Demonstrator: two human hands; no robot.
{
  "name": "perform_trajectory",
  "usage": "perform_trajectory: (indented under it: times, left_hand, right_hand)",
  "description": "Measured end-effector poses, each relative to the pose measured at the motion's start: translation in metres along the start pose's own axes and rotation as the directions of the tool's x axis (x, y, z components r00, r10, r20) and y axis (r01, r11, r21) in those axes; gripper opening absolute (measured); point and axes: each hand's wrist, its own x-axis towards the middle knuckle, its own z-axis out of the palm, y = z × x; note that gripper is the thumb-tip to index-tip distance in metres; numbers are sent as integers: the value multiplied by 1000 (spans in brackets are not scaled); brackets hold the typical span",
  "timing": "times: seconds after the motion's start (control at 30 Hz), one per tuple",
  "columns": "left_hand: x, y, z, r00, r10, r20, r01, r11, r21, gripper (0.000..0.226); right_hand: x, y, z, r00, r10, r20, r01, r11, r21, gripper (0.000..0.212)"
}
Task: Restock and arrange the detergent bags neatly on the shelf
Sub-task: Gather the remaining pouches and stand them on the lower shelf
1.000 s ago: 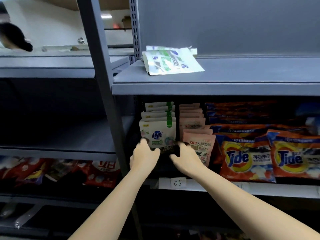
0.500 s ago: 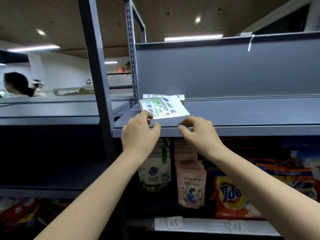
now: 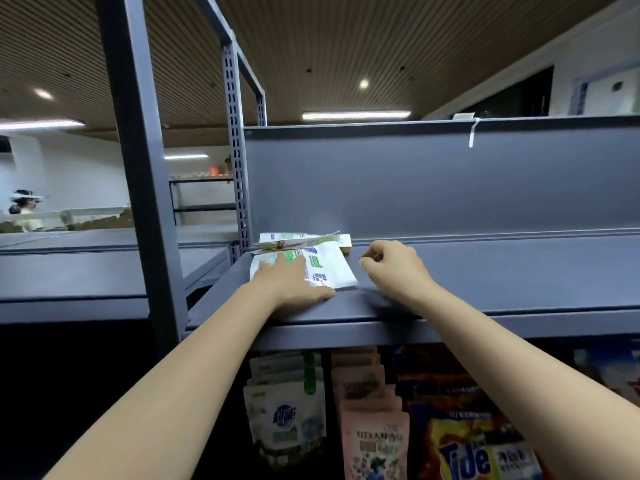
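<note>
Up at twelve o'clock, a white detergent bag (image 3: 329, 271) with green and blue print lies flat on the grey top shelf (image 3: 485, 271), at its left end beside the slotted upright (image 3: 237, 161). The left hand (image 3: 294, 285) rests palm down on the bag, fingers straight and lying flat. More flat bags (image 3: 304, 239) sit just behind it against the grey back panel (image 3: 433, 181). At one o'clock the right hand (image 3: 394, 268) hovers just beside the bag, its fingers loosely curled and holding nothing. Below the shelf, at six o'clock, rows of white pouches (image 3: 287, 417) and pink pouches (image 3: 372, 431) stand upright, with orange Tide bags (image 3: 478, 452) at five o'clock. Overhead runs a slatted brown ceiling (image 3: 346, 39) with strip lights. At nine o'clock, far off, a person (image 3: 24, 209) stands behind another grey shelf.
</note>
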Motion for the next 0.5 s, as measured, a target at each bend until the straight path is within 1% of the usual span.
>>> perform_trajectory:
  times: [0.1, 0.13, 0.17, 0.23, 0.27, 0.33, 0.4, 0.43, 0.5]
  left_hand:
    - [16, 1, 4, 998, -66, 0, 66, 994, 83, 92]
    - [19, 1, 4, 997, -78, -1, 78, 990, 119, 87]
    - [22, -1, 4, 997, -68, -30, 72, 987, 145, 76]
    - [23, -3, 4, 988, -30, -148, 56, 983, 176, 54]
    - [20, -3, 2, 972, -25, -232, 67, 982, 176, 47]
    - [18, -6, 0, 906, -60, -419, 117, 987, 111, 36]
    - [14, -9, -1, 819, -149, -554, 160, 987, -29, 25]
    - [13, -12, -2, 769, -203, -607, 172, 979, -109, 22]
    - [12, -17, -3, 685, -312, -659, 205, 950, -236, 21]
  right_hand:
    - [23, 1, 4, 999, 28, 16, -26, 997, -67, 19]
    - [29, 2, 5, 999, 35, 22, -33, 996, -84, 20]
    - [35, 1, 7, 999, 39, 29, -36, 995, -95, 21]
    - [46, -1, 11, 998, 33, 44, -28, 994, -109, 22]
    - [51, -3, 13, 998, 22, 53, -16, 993, -119, 22]
    - [61, -6, 18, 998, 2, 62, 6, 992, -130, 23]
    - [69, -10, 23, 998, 0, 69, 8, 993, -117, 25]
    - [73, -13, 27, 997, 2, 74, 6, 993, -114, 26]
    - [82, -15, 35, 996, 10, 88, 2, 992, -130, 27]
